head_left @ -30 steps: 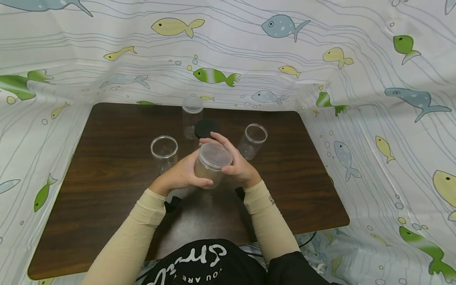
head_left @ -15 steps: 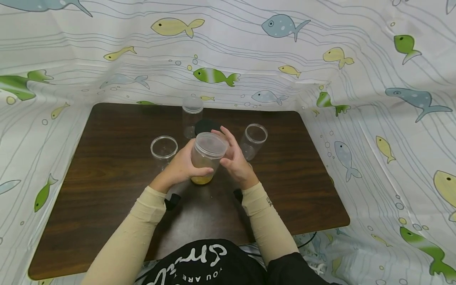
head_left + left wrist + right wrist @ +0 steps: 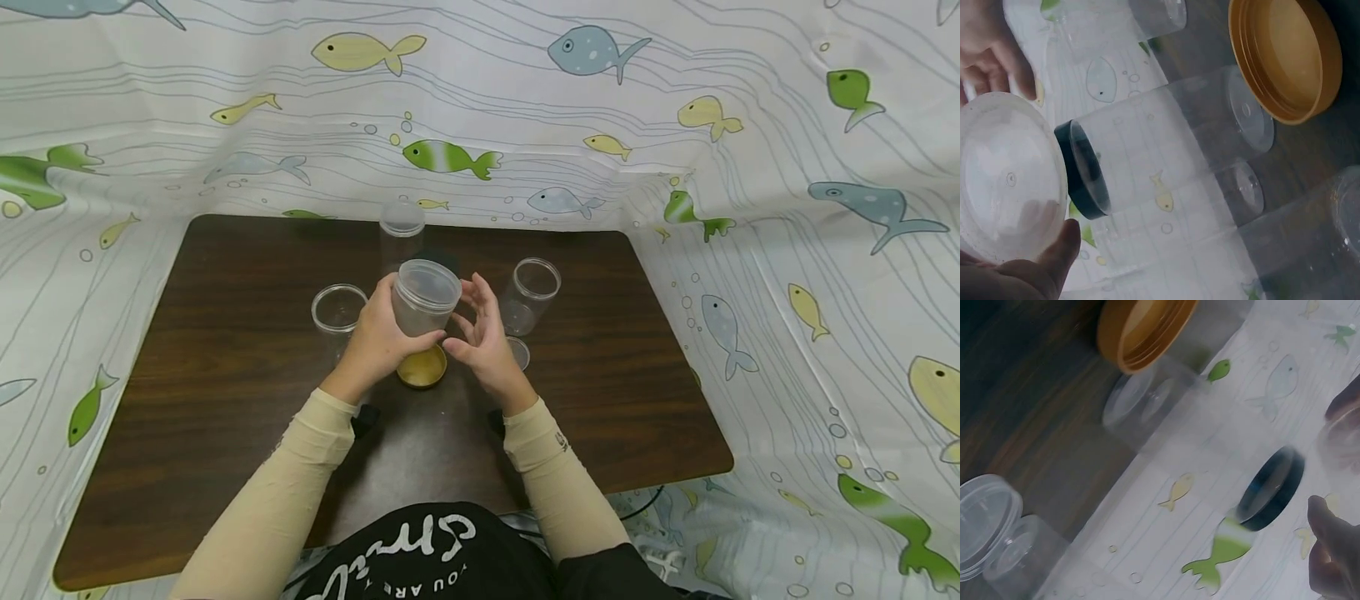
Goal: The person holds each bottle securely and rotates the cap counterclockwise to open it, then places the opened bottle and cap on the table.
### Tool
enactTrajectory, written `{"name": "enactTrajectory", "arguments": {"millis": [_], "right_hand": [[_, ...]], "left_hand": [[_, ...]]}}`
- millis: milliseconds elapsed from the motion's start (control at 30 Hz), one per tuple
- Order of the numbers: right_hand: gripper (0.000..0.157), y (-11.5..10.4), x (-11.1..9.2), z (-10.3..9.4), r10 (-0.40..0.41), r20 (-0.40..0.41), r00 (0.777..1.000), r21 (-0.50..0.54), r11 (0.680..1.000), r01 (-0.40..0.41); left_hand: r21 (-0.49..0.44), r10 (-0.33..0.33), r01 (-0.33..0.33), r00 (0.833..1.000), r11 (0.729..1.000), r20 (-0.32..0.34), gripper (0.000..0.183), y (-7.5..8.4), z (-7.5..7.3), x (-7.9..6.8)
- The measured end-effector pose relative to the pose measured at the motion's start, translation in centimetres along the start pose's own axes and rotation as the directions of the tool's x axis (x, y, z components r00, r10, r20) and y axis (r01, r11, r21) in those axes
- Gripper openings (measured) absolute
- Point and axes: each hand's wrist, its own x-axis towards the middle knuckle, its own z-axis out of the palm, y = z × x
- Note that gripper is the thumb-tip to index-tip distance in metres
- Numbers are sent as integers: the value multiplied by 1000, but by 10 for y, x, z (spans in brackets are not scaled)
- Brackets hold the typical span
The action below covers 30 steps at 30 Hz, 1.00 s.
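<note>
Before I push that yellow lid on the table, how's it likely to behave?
The yellow lid will probably slide rather than roll, since it lies flat, hollow side up. Its upright wall with ridges inside suggests it's fairly stiff. Being shallow and hollow, it's likely light.

A clear jar (image 3: 1010, 178) is gripped at left by the left hand (image 3: 1032, 270).
A dark-lidded jar (image 3: 1163, 140) is seen at centre, an orange lid (image 3: 1291, 56) at upper right; the right hand (image 3: 991, 47) is shown at upper left.
</note>
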Motion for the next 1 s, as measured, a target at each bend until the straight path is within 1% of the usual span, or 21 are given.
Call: {"name": "enactTrajectory", "arguments": {"millis": [67,133,233,367,500,667,733,800,900,1000], "right_hand": [[131,-2,-1,5,4,28,1000,-1,1000,-4],[134,-3,-2,8,13,40,999,-13,1000,-13],[137,-4,-2,10,27,32,999,-48,999,-25],[136,-4,-2,11,29,20,999,-93,995,-27],[136,-6,-1,13,36,2,999,-132,991,-35],[141,-8,4,14,76,-16,997,-149,986,-78],[140,-10,6,14,94,-37,995,-145,984,-99],[136,-11,8,12,105,-58,993,-138,984,-112],[126,-11,9,10,91,-61,994,-118,988,-98],[116,-11,11,7,42,-11,999,-102,994,-43]], "left_hand": [[5,10,-10,1000,1000,-5,107,0,0,0],[12,10,-10,1000,1000,-5,107,-1,0,0],[15,7,-7,1000,1000,-6,106,-2,1,0],[26,16,-16,1000,1000,-5,107,-2,2,0],[67,31,-32,999,997,6,109,-1,3,-1],[88,60,-67,995,994,81,103,1,3,-4],[77,70,-78,991,994,113,103,3,3,-6],[65,67,-76,988,995,139,104,4,2,-7],[35,63,-70,983,997,174,104,5,1,-8],[-9,60,-59,974,998,217,102,6,-3,-10]]}}
